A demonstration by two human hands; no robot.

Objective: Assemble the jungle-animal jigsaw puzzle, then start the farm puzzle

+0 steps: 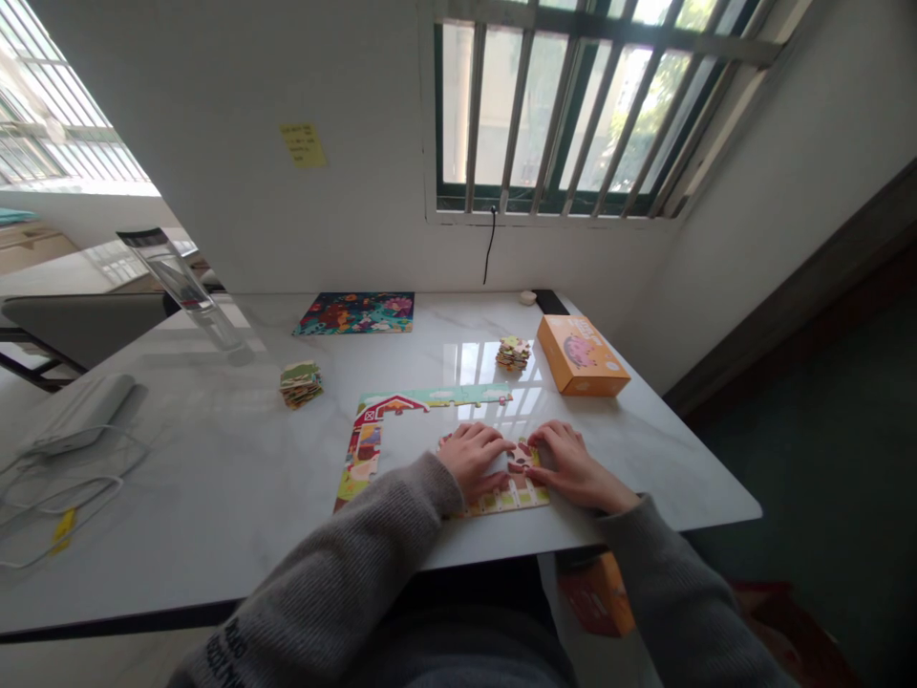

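Note:
A partly joined jigsaw puzzle (371,440) lies on the white table, its left side and top edge forming a frame with a red barn. At its lower right is a joined section (521,461) with a brown and white pattern and a pale fence. My left hand (473,461) reaches over this section, thumb and fingers bent onto its pieces. On the section's right edge, my right hand (573,468) has its thumb and fingertips closed against the pieces. Both palms hide part of the puzzle. Stacks of loose puzzle pieces stand behind, one at left (301,384), one at right (514,354).
An orange box (583,355) sits at the back right, near a dark flat object (550,302). Against the wall lies a colourful picture sheet (356,313). A clear bottle (179,277), a white device (86,414) and its cables (86,492) occupy the left.

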